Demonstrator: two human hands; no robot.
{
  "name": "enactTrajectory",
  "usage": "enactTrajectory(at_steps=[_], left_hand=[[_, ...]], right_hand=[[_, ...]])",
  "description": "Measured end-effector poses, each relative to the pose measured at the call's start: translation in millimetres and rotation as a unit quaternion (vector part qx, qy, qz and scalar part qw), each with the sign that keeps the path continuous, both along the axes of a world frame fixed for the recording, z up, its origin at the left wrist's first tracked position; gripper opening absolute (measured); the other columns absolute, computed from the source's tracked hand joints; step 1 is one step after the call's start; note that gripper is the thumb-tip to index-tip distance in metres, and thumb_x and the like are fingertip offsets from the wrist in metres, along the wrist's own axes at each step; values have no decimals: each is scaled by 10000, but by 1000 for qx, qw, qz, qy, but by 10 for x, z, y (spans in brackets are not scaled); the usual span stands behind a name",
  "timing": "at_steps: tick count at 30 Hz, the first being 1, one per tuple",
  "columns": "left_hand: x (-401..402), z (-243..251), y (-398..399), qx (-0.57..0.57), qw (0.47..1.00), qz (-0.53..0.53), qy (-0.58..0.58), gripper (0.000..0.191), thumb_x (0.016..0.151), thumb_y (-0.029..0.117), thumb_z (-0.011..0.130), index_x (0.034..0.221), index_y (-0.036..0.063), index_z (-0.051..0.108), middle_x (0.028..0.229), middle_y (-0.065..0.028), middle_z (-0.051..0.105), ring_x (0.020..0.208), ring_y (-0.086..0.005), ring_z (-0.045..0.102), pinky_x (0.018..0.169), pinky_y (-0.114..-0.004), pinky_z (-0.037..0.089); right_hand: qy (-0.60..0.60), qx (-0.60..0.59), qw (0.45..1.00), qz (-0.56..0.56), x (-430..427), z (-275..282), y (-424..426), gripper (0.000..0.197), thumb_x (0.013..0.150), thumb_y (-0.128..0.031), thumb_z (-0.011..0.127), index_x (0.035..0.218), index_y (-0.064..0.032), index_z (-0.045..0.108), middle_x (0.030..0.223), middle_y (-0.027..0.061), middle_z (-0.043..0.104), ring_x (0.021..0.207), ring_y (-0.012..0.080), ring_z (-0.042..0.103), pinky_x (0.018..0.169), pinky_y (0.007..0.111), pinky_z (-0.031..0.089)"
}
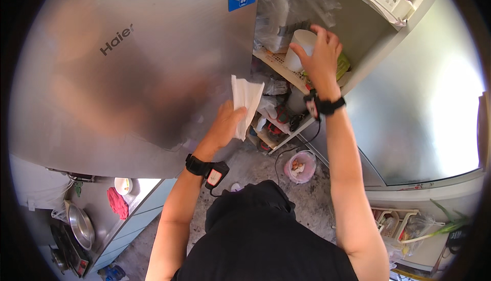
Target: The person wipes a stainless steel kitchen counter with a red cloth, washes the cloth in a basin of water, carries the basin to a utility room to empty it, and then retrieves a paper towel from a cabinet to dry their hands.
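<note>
My left hand point(226, 122) grips a folded white paper tissue point(245, 99) between thumb and fingers, in front of a Haier refrigerator's metallic door point(153, 58). At the upper right, my right hand point(322, 54) is at a white paper roll point(301, 47) on a shelf, its thumb and fingers spread about the roll's right side; whether they touch it is unclear. Clear plastic bags point(284, 16) lie behind the roll, and a green packet point(342, 66) shows beside my right hand. Both wrists carry black straps with small devices.
Lower shelves point(274, 122) hold shoes and bags. A pink bucket point(300, 167) with eggshell-like scraps stands on the concrete floor point(261, 162). A counter at the lower left bears a steel pan point(81, 227), a red cloth point(117, 203) and a white bowl point(123, 186). Spring onions point(445, 227) lie at the lower right.
</note>
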State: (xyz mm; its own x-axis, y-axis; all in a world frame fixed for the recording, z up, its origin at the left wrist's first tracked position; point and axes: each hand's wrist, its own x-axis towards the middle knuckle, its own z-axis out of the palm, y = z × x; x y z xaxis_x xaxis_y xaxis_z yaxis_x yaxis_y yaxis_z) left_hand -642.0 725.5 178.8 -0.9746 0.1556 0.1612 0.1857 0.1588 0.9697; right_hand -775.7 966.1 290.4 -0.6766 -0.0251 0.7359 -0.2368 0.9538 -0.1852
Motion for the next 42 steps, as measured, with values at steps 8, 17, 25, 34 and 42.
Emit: enactTrajectory(at_steps=[8, 17, 25, 34, 42], left_hand=[[173, 716, 341, 158, 982, -64, -82, 371, 1053, 276, 429, 1197, -44, 549, 1019, -67, 642, 872, -100, 583, 767, -269, 483], [270, 986, 478, 126, 987, 22, 97, 648, 911, 25, 669, 1504, 76, 412, 1015, -85, 698, 837, -133, 629, 785, -258, 510], [325, 1279, 706, -206, 936, 60, 280, 192, 821, 33, 742, 1011, 54, 722, 943, -139, 694, 801, -217, 650, 752, -307, 511], [847, 2100, 1004, 199, 930, -231, 206, 158, 790, 42, 789, 830, -56, 672, 784, -174, 670, 673, -234, 649, 670, -333, 551], [1398, 2643, 1331, 269, 873, -373, 160, 57, 911, 81, 708, 920, 43, 749, 883, -95, 756, 858, -230, 705, 681, -263, 565]], right_hand=[[-319, -375, 798, 347, 1201, -189, -261, 484, 818, -249, 832, 1015, -38, 443, 866, 115, 651, 785, 151, 652, 676, 307, 519], [-348, -298, 839, 292, 1368, 118, 338, 250, 860, -7, 630, 1109, -19, 613, 775, 63, 614, 715, 122, 603, 665, 279, 492], [-124, -151, 948, 250, 1666, 290, 640, 228, 748, -46, 747, 973, -49, 712, 968, 130, 589, 791, 273, 601, 723, 377, 496], [-257, -523, 611, 536, 2380, 1122, 1128, 198, 851, -160, 701, 733, -37, 601, 700, 66, 626, 630, 148, 567, 603, 291, 416], [-243, -652, 337, 635, 2935, 1350, 953, 250, 934, -129, 591, 715, -14, 625, 665, 79, 610, 526, 175, 520, 463, 322, 391]])
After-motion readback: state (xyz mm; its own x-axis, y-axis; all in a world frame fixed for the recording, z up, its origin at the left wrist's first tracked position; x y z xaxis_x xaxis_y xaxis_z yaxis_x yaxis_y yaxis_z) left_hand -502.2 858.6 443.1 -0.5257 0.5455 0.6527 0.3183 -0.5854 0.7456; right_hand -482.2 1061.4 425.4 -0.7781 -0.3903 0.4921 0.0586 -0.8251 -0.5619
